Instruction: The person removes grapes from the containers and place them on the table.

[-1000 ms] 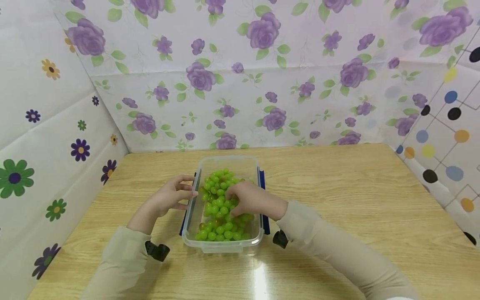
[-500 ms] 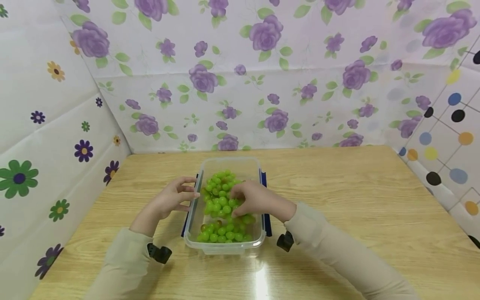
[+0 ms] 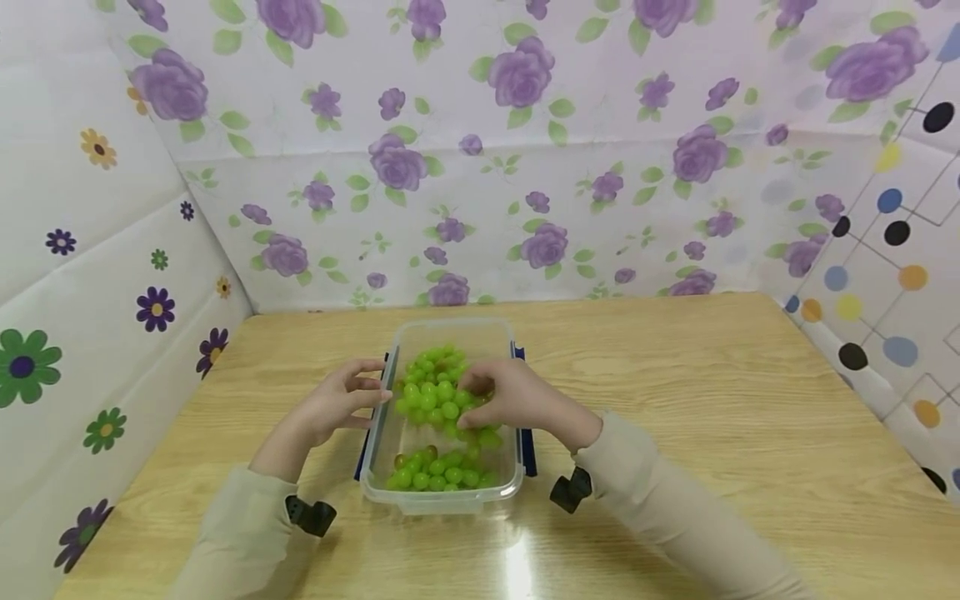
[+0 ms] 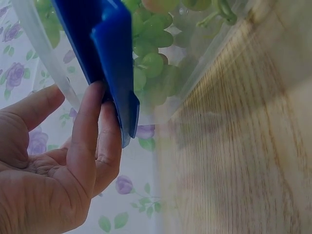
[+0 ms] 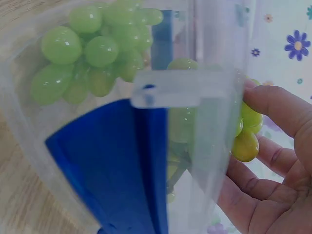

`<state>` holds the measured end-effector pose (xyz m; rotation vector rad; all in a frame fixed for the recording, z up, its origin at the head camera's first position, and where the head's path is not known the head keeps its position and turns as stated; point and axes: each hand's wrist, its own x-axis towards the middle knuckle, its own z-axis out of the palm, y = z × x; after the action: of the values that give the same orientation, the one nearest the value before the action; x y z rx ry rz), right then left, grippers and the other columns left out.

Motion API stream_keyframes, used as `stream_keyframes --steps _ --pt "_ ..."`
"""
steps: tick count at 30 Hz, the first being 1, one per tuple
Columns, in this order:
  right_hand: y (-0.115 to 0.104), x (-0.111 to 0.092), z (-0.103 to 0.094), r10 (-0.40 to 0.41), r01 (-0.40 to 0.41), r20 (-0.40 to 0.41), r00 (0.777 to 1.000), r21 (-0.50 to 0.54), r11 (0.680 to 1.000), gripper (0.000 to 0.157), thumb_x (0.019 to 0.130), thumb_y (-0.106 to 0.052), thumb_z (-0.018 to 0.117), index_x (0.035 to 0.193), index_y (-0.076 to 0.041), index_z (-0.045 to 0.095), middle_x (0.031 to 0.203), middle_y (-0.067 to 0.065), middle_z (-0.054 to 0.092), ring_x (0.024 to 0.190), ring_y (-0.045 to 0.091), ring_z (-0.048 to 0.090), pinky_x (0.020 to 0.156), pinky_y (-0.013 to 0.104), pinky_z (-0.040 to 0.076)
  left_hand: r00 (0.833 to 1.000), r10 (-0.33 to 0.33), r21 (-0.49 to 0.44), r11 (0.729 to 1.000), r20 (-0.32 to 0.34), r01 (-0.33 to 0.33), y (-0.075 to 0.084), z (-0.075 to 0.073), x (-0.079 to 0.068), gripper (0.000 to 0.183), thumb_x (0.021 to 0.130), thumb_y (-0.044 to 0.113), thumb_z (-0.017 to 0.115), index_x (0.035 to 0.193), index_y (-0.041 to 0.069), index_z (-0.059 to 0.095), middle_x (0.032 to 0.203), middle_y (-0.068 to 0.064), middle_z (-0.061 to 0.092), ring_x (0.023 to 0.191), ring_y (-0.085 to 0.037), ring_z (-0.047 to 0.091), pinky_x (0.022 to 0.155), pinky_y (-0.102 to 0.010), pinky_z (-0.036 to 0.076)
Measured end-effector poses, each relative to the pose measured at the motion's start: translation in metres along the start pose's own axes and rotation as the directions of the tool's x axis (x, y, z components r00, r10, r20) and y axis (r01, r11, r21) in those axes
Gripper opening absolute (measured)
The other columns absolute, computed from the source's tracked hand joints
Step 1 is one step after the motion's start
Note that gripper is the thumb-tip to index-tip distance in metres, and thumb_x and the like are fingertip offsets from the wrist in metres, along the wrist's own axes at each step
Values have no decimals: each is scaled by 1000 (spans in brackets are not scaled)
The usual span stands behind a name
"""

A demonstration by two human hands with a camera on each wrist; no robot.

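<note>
A clear plastic food container (image 3: 441, 505) with blue side latches holds several bunches of green grapes. My right hand (image 3: 517, 402) grips a bunch of grapes (image 3: 431, 402) over the middle of the container, its thumb and fingers curled at the bunch's right side. Another bunch (image 3: 438, 475) lies at the near end, and more grapes (image 3: 437, 362) lie toward the far end. At the container's left side, my left hand (image 3: 326, 408) has its fingers spread loosely. In the left wrist view, its fingertips touch the hanging blue latch (image 4: 117, 58). The right hand partly hides the grapes.
The container stands on a wood-grain table (image 3: 660, 358). A wall covering with purple flowers (image 3: 480, 167) rises behind it, with patterned side walls left and right. The right blue latch (image 5: 122, 161) hangs down beside the right hand. A small black camera sits on each wrist.
My right hand has raised the bunch of grapes a little, and the gap between it and the near bunch has widened. My left hand stays at the container's left side.
</note>
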<state>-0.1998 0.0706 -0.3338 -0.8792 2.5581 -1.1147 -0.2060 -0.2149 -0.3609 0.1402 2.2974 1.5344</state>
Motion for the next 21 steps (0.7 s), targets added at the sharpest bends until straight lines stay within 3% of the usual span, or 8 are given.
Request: stream_keyframes --steps 21 --pt "-5 -15 -22 20 0 -137 990 147 989 37 79 -22 78 112 -9 66 109 8 66 94 21 62 80 33 52 1000 -1 -6 1000 -15 1 0 1 -1 66 94 23 61 148 6 26 140 -28 34 122 -39 46 87 -44 52"
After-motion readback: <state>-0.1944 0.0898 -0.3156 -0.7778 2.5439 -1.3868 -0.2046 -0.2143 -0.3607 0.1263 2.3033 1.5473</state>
